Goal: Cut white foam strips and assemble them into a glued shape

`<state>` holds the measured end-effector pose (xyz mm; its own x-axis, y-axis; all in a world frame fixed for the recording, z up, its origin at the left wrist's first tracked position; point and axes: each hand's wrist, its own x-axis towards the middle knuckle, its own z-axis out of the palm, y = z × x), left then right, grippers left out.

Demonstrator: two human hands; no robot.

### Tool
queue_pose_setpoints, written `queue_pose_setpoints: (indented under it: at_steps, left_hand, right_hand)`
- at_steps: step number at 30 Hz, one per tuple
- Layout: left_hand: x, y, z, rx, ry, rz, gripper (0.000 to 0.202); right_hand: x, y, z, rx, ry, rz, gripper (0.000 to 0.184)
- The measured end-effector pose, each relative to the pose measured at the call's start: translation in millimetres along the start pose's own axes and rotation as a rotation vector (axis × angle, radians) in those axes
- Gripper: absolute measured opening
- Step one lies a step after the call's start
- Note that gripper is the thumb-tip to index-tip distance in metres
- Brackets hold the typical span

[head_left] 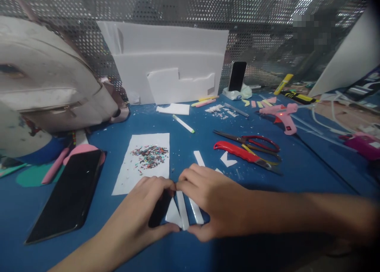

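My left hand [145,208] and my right hand [210,203] meet close to the table's front, thumbs near and fingers far. Between them stands a narrow white foam strip [182,210], its ends pinched by the fingertips of both hands. A white triangular piece [173,212] sits against its left side, by my left thumb. Another white strip [196,211] lies on the table under my right palm, partly covered. Beyond my right knuckles is a further white strip [199,158]. The far fingertips overlap, so their exact grip is hidden.
White paper [123,183] with colourful glitter bits lies ahead left, beside a black phone [67,197]. Scissors [246,140] and a red-handled cutter [237,150] lie right, before a pink glue gun [283,116] with its cord. White boards [169,42] lean behind; a backpack [53,78] stands left.
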<state>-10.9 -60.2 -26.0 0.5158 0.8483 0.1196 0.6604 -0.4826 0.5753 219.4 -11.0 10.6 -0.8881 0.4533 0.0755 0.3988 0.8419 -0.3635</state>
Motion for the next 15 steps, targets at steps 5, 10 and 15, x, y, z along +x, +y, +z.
queue_pose_setpoints:
  at_steps: [5,10,15]
  left_hand:
    - [1,-1,-3.2,-0.002,-0.022,0.017,0.045]
    - [5,-3,-10.3,0.020,-0.069,0.077,0.039]
    - [6,-4,-13.4,0.078,-0.071,0.097,0.042]
  right_hand:
    - [-1,-1,-10,0.029,-0.069,0.007,0.046]
    - [-2,-1,-15,0.034,-0.105,-0.005,0.052]
    - [-3,3,-12,0.020,-0.087,-0.027,0.059]
